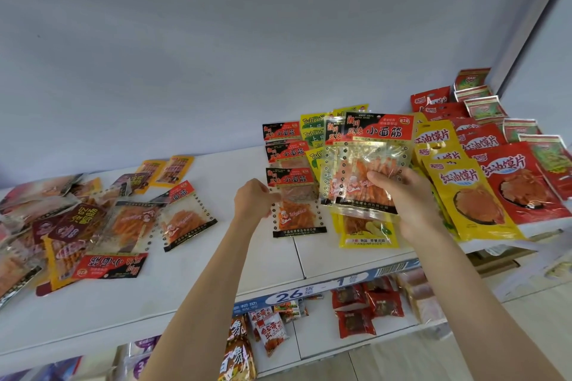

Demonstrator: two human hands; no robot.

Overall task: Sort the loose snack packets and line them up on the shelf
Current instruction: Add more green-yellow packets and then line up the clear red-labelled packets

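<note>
My right hand (405,195) grips a small stack of red-topped clear snack packets (368,155), held upright above the white shelf (216,260). My left hand (252,199) pinches the left edge of a matching packet (295,207), the front one of a short row lying on the shelf. A loose heap of mixed packets (74,226) lies at the left, some of the same red-topped kind. Behind the held stack are yellow-green packets (312,124).
Rows of yellow packets (470,198) and red packets (523,182) lie overlapped at the right, with green-and-red ones (483,105) behind. The shelf's front edge carries a blue label strip (309,291). A lower shelf holds more snacks (365,309).
</note>
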